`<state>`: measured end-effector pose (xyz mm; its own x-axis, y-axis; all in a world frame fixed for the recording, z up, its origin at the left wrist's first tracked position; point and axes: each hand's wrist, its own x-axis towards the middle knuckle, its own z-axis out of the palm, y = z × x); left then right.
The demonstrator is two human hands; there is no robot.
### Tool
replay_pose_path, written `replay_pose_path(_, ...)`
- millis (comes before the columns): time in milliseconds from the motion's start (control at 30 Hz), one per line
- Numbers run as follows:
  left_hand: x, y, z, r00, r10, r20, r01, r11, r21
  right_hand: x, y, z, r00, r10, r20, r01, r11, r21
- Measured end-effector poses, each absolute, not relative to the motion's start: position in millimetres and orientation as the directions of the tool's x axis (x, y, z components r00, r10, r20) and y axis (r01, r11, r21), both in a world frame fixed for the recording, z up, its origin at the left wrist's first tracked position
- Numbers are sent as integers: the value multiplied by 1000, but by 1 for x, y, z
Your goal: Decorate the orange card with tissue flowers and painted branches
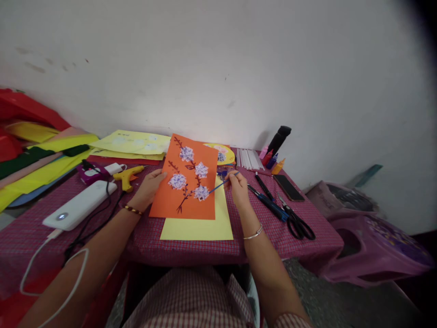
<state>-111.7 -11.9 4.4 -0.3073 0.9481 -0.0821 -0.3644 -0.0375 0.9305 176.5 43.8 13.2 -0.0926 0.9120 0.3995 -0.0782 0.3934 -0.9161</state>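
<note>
An orange sheet of paper [164, 203], with a dark painted branch and several white-and-purple flowers, is raised at a slant over a yellow sheet [223, 228]. My left hand [152, 186] grips its left edge, thumb on the front; the fingers behind it are hidden. My right hand [237, 186] is closed round a thin blue paintbrush [221, 185]. The brush points left, and its tip is at the lowest flower [201, 193]. Partly hidden behind the sheet and right hand is a small dark blue item [222, 173] I cannot make out.
On the right lie scissors [296, 222], a blue cutter [273, 207], a phone [289, 187] and glue sticks [249, 159], with paint bottles [273, 160] behind. On the left are a yellow glue gun [127, 177], a white power bank [80, 205] with cables, and papers [131, 142].
</note>
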Motion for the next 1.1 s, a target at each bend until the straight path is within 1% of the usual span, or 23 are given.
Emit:
replay_pose_path(67,-112,-12,4,-311,947,-84,-365,-37,930,178,45,13,-71,918,391,-65,387,-920)
replay_pose_path(133,-113,-12,3,-310,947,-85,-363,-36,931,176,45,11,-85,915,394,-32,393,-919)
replay_pose_path(267,-114,-13,2,-297,951,-83,-359,-30,933,170,42,4,-188,892,412,37,425,-904)
replay_pose_path(333,-114,-13,3,-296,952,-82,-359,-31,933,169,42,4,-210,883,420,52,439,-897)
replay_pose_path(533,-114,-12,2,-301,950,-77,-358,-38,933,174,43,10,-88,896,435,-25,435,-900)
replay_pose_path(733,-115,-11,1,-301,950,-81,-352,-32,935,170,42,7,-187,892,411,65,429,-901)
replay_pose_path(800,-115,-12,1,-298,951,-82,-353,-30,935,169,41,7,-181,891,417,54,432,-900)
replay_pose_path(967,-114,-12,2,-303,949,-85,-352,-29,936,172,39,10,-97,897,432,-33,431,-902)
replay_pose_path(1033,-114,-12,3,-304,949,-89,-353,-25,935,172,40,10,-110,896,430,-29,429,-903)
replay_pose_path(1100,-113,-13,3,-302,949,-92,-353,-22,935,171,40,9,-152,895,420,14,427,-904)
